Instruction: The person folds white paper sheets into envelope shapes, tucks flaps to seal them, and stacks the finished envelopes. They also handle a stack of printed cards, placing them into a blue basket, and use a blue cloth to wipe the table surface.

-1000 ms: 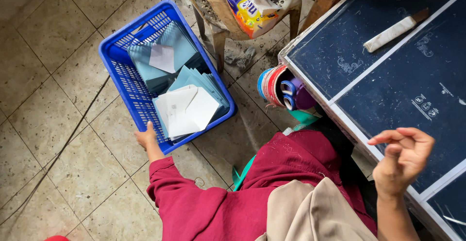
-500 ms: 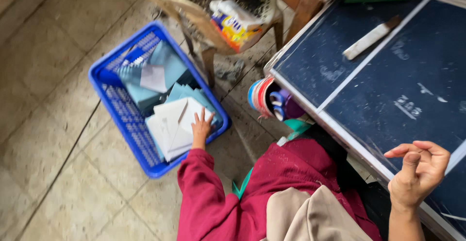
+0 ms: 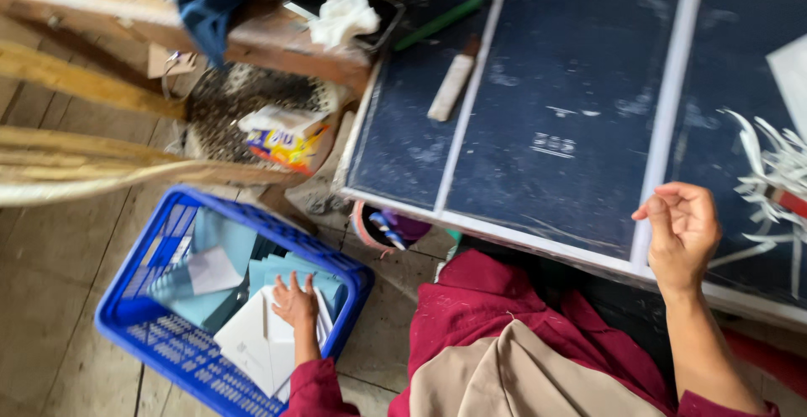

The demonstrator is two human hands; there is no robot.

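Observation:
My left hand (image 3: 294, 301) reaches down into a blue plastic basket (image 3: 168, 348) on the floor, fingers spread flat on the white and pale blue paper sheets (image 3: 252, 333) stacked inside. My right hand (image 3: 683, 230) hovers at the near edge of a dark blue table (image 3: 546, 131) with white lines, fingers loosely curled and holding nothing. I wear a maroon sleeve and top.
On the table lie a pale flat stick (image 3: 451, 87), a green pencil (image 3: 439, 23) and white paper strips (image 3: 777, 173). A wooden bench (image 3: 252, 43) with a phone and a white cloth (image 3: 340, 15) stands beyond the basket. A wicker seat holds a yellow packet (image 3: 282, 141).
My left hand went from the basket's outer rim to resting on the papers inside it. My right hand shifted a little over the table edge. The camera view swung round.

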